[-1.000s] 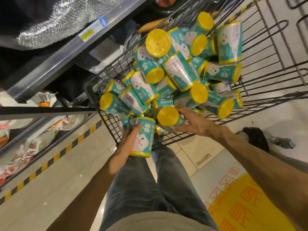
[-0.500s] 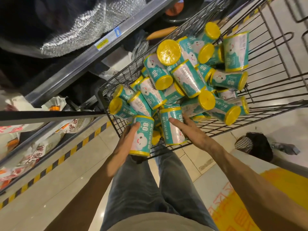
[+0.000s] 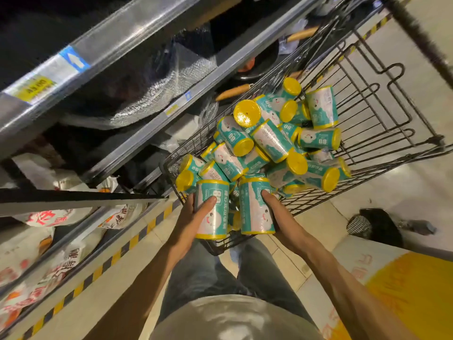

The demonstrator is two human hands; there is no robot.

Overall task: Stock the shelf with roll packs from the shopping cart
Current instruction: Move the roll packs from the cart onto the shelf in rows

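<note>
Midway: two roll packs lifted at the shopping cart's near end.
Left hand grips one roll pack, right hand another; many packs remain carted, shelf placement pending.

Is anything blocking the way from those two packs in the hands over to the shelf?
Nothing visible does. The left hand and right hand each hold a roll pack above the cart's rim; the shelf lies open to the left.
</note>
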